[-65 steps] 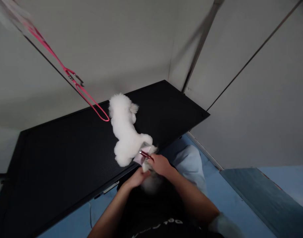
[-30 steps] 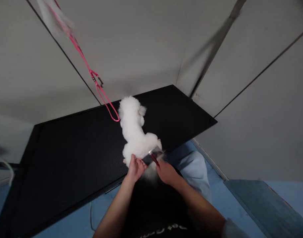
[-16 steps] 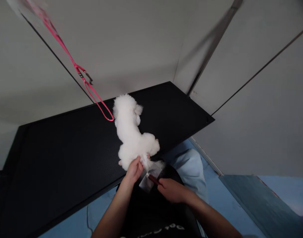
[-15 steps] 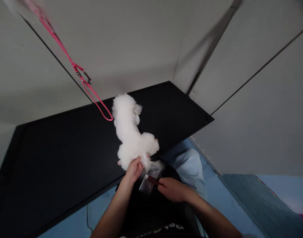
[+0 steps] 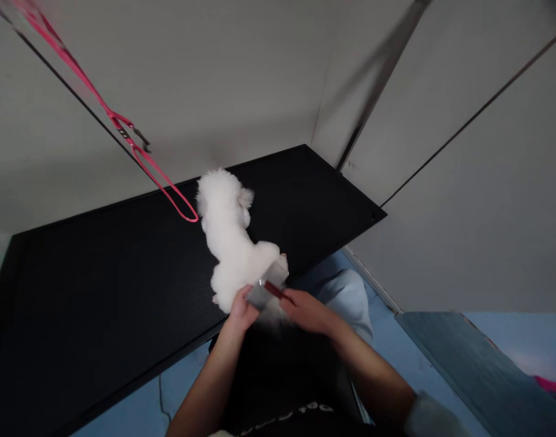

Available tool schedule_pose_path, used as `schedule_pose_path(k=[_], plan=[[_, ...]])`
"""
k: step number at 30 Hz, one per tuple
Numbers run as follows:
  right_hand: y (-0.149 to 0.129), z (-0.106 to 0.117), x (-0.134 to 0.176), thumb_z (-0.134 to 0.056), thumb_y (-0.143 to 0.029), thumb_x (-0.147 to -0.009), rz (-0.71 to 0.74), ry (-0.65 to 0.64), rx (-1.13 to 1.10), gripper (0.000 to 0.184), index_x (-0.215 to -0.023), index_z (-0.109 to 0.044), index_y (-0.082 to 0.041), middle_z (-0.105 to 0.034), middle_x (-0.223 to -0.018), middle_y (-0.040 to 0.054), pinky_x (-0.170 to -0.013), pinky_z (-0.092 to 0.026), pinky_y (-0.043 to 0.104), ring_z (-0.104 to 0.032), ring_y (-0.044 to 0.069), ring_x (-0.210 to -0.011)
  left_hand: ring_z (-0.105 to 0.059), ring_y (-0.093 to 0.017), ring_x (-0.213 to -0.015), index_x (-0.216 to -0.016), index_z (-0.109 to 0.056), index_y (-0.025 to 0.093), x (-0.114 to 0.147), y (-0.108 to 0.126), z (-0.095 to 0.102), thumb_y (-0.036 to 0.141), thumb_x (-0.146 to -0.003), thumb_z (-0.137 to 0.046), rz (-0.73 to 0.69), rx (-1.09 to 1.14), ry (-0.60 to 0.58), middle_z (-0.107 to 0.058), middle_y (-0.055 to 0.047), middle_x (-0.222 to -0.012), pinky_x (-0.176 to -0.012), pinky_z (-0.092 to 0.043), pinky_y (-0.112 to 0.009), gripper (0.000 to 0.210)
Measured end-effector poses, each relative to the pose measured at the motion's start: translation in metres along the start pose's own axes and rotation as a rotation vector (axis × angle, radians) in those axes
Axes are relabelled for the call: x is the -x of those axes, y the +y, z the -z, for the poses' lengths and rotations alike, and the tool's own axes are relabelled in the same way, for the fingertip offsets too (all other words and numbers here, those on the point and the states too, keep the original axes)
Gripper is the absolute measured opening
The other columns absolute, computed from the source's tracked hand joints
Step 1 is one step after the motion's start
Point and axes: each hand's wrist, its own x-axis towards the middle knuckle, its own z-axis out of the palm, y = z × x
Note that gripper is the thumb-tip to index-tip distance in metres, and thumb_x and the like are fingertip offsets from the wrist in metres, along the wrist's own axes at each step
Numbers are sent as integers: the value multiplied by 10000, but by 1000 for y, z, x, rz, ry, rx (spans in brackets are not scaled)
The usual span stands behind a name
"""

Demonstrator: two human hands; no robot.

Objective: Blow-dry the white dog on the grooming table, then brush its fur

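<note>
A small fluffy white dog (image 5: pixel 230 233) lies stretched out on the black grooming table (image 5: pixel 100 291), its head toward the back edge and its rear toward me. My left hand (image 5: pixel 244 309) is closed at the dog's rump, around the tail; the brush partly covers its fingertips. My right hand (image 5: pixel 305 309) grips the dark red handle of a slicker brush (image 5: pixel 262 294). Its flat silvery rectangular head is raised over the dog's rump, right beside my left fingers. White tail hair (image 5: pixel 275 315) hangs blurred beneath the brush.
A pink grooming loop (image 5: pixel 164 182) with a metal clip hangs slack left of the dog's head. Grey walls stand behind and to the right of the table. Below lie the blue floor (image 5: pixel 396 364) and a grey-blue mat (image 5: pixel 469 364) at right.
My right hand has moved the brush up and away from my lap to above the dog's rump. My left hand stays at the tail. The whole view has shifted slightly.
</note>
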Motion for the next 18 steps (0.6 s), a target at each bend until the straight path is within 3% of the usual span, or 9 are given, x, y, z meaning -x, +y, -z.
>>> schedule_pose_path(k=[2,4,8,10,12,15,18], plan=[[-1,-10,-17,-286,-289,-1000,-62,78,78,362,-1143,-580,-135,-722,-1085,151,-785,-441,309,-685,235,-966,-727,-239,-904,-1177,-641,118,1,2,-1,192,-814,-539,-10,14,17,-767,-95,-918,-936,-535,-375,384],[10,-26,-12,-315,-282,-990,-133,47,156,358,-1166,-575,-110,-726,-1054,196,-784,-453,350,-701,283,-959,-721,-246,-945,-1191,-628,108,3,2,-4,225,-836,-537,-30,8,17,-764,-106,-947,-989,-507,-402,385],[44,-46,48,-354,-276,-966,-228,-108,248,342,-1105,-634,-135,-743,-1010,189,-742,-466,363,-719,304,-911,-681,-262,-1081,-1198,-614,61,4,-8,-10,244,-849,-577,-57,-80,3,-747,-159,-1047,-1078,-443,-418,396],[44,-42,70,-386,-291,-950,-248,-141,262,324,-1045,-669,-166,-752,-990,154,-726,-462,341,-720,284,-894,-672,-234,-1106,-1171,-632,75,3,-14,-13,191,-833,-605,-125,-124,53,-747,-142,-1065,-1101,-423,-372,359],[32,-33,68,-379,-331,-959,-187,-91,211,336,-1003,-681,-191,-758,-966,118,-715,-451,315,-720,258,-884,-684,-228,-1081,-1095,-669,100,3,-18,-16,164,-816,-624,-158,-183,106,-761,-110,-1017,-1090,-434,-352,290],[19,-21,41,-332,-361,-988,-125,62,159,362,-1082,-642,-198,-757,-1000,103,-726,-438,299,-717,247,-919,-709,-284,-1010,-946,-705,128,3,-21,-21,223,-825,-627,31,-296,105,-771,-99,-861,-1012,-496,-408,172],[38,-17,36,-325,-333,-995,-254,80,213,355,-1128,-621,-189,-752,-1037,130,-726,-440,314,-716,268,-940,-713,-291,-1001,-960,-698,143,3,-25,-26,250,-824,-635,79,-357,55,-770,-107,-855,-935,-532,-408,184]])
